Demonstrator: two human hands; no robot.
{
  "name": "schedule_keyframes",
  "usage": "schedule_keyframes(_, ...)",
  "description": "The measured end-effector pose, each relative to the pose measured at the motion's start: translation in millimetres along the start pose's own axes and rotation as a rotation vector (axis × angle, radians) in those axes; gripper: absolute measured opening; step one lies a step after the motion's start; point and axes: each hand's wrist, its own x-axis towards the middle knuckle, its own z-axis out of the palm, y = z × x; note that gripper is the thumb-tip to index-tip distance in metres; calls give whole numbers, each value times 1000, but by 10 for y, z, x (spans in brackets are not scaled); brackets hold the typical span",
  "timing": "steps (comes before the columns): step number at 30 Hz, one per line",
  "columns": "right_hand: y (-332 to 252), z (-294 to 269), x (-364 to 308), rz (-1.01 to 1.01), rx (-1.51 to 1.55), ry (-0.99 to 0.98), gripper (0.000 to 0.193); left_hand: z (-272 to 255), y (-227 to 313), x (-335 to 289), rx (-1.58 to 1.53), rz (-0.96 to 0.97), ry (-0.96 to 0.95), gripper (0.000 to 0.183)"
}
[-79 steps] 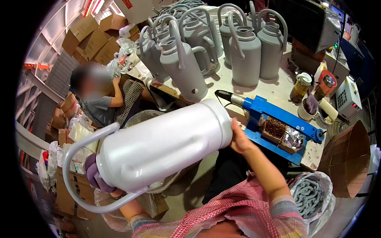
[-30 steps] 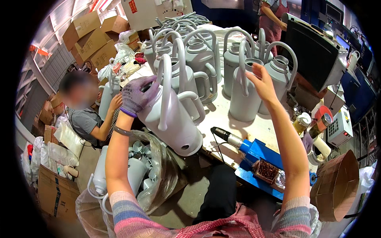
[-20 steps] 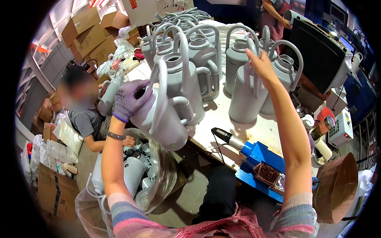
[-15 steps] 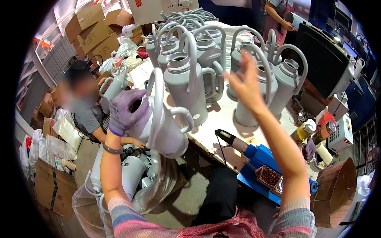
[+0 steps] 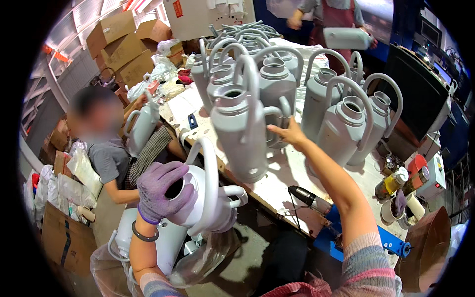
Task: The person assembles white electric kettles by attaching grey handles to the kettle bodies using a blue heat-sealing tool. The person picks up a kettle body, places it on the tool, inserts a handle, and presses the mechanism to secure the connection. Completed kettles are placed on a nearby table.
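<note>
My gloved left hand (image 5: 161, 192) grips the neck of a grey thermos-jug shell (image 5: 192, 214), which hangs tilted over the plastic-lined container at lower left. Its mouth shows beside my fingers, with a large arched handle and a smaller side handle. My bare right hand (image 5: 295, 133) is at the side handle of another grey jug shell (image 5: 236, 136) standing on the table's near edge. The thumb stretches left and the hand looks spread; some fingers are partly hidden by the handle, and contact is unclear.
Several more grey jugs (image 5: 341, 131) stand on the white table (image 5: 297, 173). A blue clamp-like device (image 5: 329, 242) and a black-handled tool (image 5: 303, 195) lie at its near edge. Jars (image 5: 391, 184) stand right. One co-worker (image 5: 106, 158) sits left with a jug; another (image 5: 336, 24) stands behind.
My right hand has come down and left to the side handle of the near jug. The left hand has lowered the held jug slightly. My view has shifted; the co-worker behind has swung a jug sideways.
</note>
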Motion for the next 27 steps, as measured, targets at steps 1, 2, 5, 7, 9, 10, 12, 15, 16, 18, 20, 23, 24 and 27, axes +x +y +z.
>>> schedule_keyframes(1, 102, 38, 40, 0, -96, 31, 102, 162, -83, 16, -58, 10, 43, 37)
schedule_keyframes(2, 82, 222, 4, -45, -153, 99, 102, 249, -150, 41, -79, 14, 91, 36)
schedule_keyframes(5, -119, 471, 138, 22, -213, 100, 92, 332, -269, 190, -44, 23, 162, 33)
schedule_keyframes(7, -243, 556, 238, 38, -153, 52, 94, 352, -347, 303, -57, 18, 172, 31)
schedule_keyframes(9, -275, 571, 323, 30, -154, -1, 98, 437, -432, 424, -97, 28, 163, 31)
schedule_keyframes(10, -249, 530, 392, 27, -138, 9, 99, 503, -435, 489, -89, 42, 171, 30)
schedule_keyframes(12, -208, 400, 473, 16, -104, 34, 100, 586, -336, 665, -90, 81, 157, 28)
schedule_keyframes(15, -685, 36, 98, -85, -497, -27, 91, 536, -185, 726, -58, 129, 97, 28)
schedule_keyframes(16, -885, -139, -105, -144, -628, -98, 86, 483, -126, 710, -51, 117, 65, 29)
schedule_keyframes(18, -1274, -443, -687, -717, -600, 60, 57, 276, 32, 625, -27, 81, -3, 31)
schedule_keyframes(20, -1745, -1007, -982, -1165, -782, 439, 29, 66, 231, 628, -55, 105, 20, 31)
schedule_keyframes(23, -1997, -1777, -998, -1105, -1160, 948, 31, -136, 478, 811, -112, 192, 63, 32)
schedule_keyframes(24, -1897, -1959, -904, -815, -950, 751, 35, -131, 572, 927, -100, 224, 143, 28)
schedule_keyframes(27, -1663, -2344, -835, -148, -336, 244, 47, -90, 731, 1366, -173, 356, 247, 27)
